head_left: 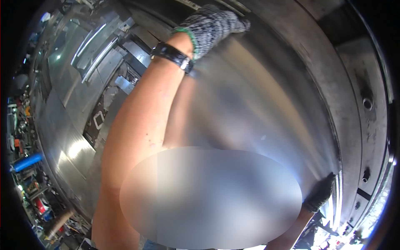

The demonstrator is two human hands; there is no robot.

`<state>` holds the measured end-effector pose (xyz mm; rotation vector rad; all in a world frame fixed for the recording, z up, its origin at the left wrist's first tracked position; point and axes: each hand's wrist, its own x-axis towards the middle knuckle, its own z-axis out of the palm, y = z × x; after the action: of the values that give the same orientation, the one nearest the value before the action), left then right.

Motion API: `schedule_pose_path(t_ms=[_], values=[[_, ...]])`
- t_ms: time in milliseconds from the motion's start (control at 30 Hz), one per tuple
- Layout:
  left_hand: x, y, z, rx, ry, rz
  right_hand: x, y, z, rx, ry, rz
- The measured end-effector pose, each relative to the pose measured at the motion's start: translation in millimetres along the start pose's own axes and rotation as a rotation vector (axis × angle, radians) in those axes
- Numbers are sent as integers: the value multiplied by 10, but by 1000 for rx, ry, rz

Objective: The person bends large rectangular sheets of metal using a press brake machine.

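Note:
A large, shiny metal sheet (250, 100) fills the middle of the head view, blurrily mirroring its surroundings. At its upper left corner, my left hand (214, 27) grips the edge in a speckled grey knit glove with a green cuff; the fingertips are partly hidden. A dark watch or band circles that wrist. Lower right, my right hand (321, 195), in a dark glove, closes on the sheet's side edge, its fingers only partly visible. A blurred oval patch covers the bottom middle of the view.
A heavy metal machine frame (354, 83) with protruding bolts curves along the right. Flat metal pieces (71, 129) lie on the left surface. Beyond its edge are a blue cylinder (26, 162), a wooden handle (59, 223) and cluttered tools.

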<state>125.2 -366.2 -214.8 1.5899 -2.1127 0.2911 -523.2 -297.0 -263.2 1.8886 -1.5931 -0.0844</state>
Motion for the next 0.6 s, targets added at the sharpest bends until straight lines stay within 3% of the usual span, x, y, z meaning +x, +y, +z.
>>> schedule_pose_path(t_ms=[33,67,100,200,233,267,300,367,433,533,600], values=[[59,-133,174,-180,-14,-57,-58,84,70,213,117,-34],[66,-126,212,-192,-1,-74,-91,152,147,243,-36,114],[95,-112,238,-87,9,-57,-97,199,180,272,-189,268],[124,-109,284,32,48,-37,-77,180,59,341,-273,315],[134,-91,284,59,70,-32,-62,152,40,338,-270,308],[128,92,202,438,144,-57,-50,118,22,461,-234,358],[141,31,190,437,145,-61,-56,104,13,583,-198,410],[184,-100,192,31,117,-28,-119,191,102,529,-183,342],[176,-98,231,29,144,-8,-153,292,225,426,-153,204],[168,-66,341,197,40,-39,-171,416,372,491,-220,330],[123,-80,419,27,220,-19,-218,511,520,371,-150,211]])
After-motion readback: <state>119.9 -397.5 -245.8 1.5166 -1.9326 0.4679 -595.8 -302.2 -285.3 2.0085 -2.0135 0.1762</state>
